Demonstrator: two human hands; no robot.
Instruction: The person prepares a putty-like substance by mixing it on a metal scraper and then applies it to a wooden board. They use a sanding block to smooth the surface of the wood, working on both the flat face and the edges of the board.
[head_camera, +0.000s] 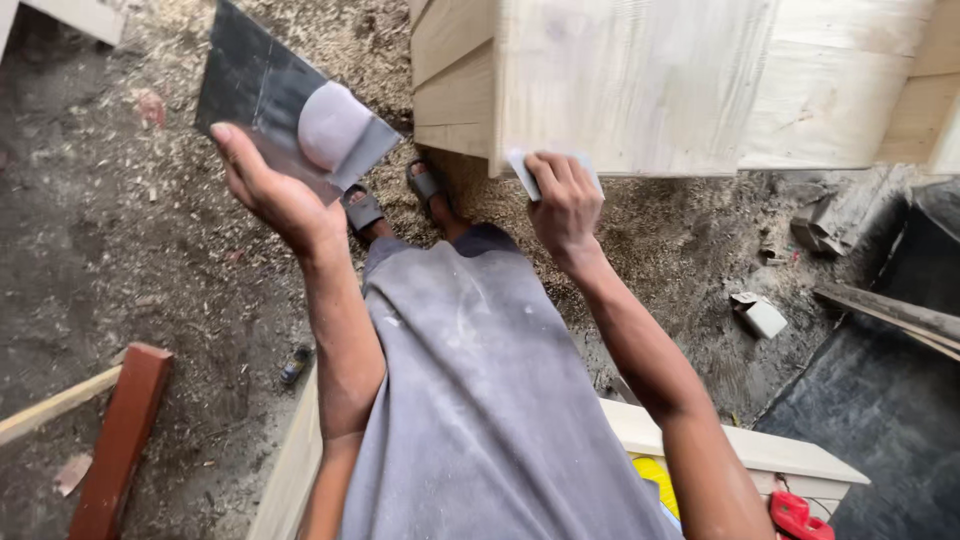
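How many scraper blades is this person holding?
2. A small pale scraper in the right hand, against the wooden box; a wide dark blade carrying putty in the left hand.

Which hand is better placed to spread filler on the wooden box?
Right: the right hand presses a small scraper against the wooden box. The left hand carries the filler board.

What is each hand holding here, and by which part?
The left hand holds a dark flat board with pale filler on it, gripped at its lower edge. The right hand pinches a small pale scraper against the wooden cabinet.
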